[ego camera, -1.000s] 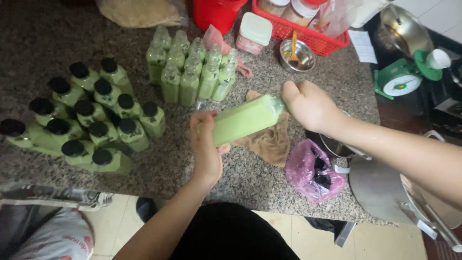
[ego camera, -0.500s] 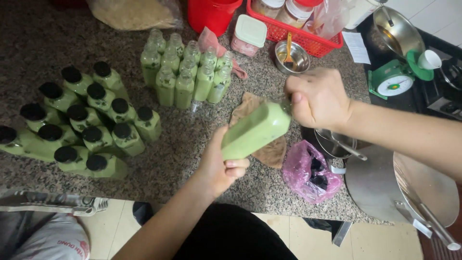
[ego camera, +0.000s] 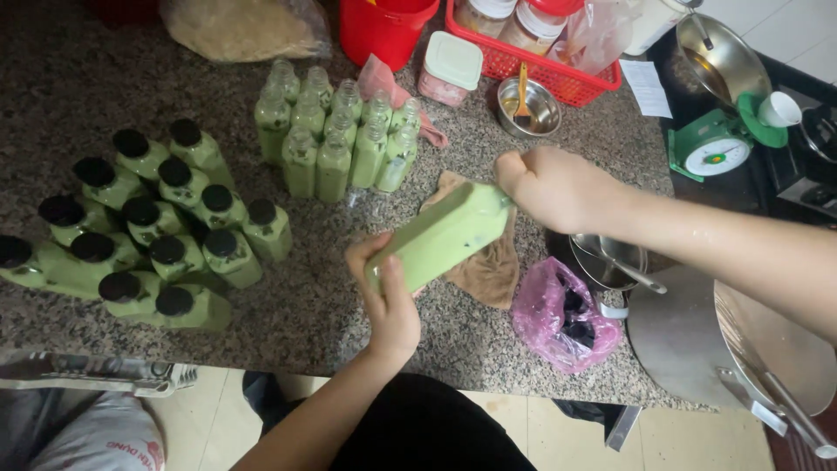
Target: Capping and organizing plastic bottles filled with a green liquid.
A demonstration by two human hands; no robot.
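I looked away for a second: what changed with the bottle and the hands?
The green bottle tipped a little, its base end dropping lower toward the body in the left hand. The right hand stayed clamped over its cap end. The capped bottles, uncapped bottles and brown cloth stayed put.

speckled granite counter (ego camera: 105,96), glossy plastic bottle (ego camera: 440,237)

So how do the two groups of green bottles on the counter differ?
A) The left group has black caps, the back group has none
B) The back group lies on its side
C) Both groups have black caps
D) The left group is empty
A: the left group wears black caps, while the back group stands upright with bare open necks.
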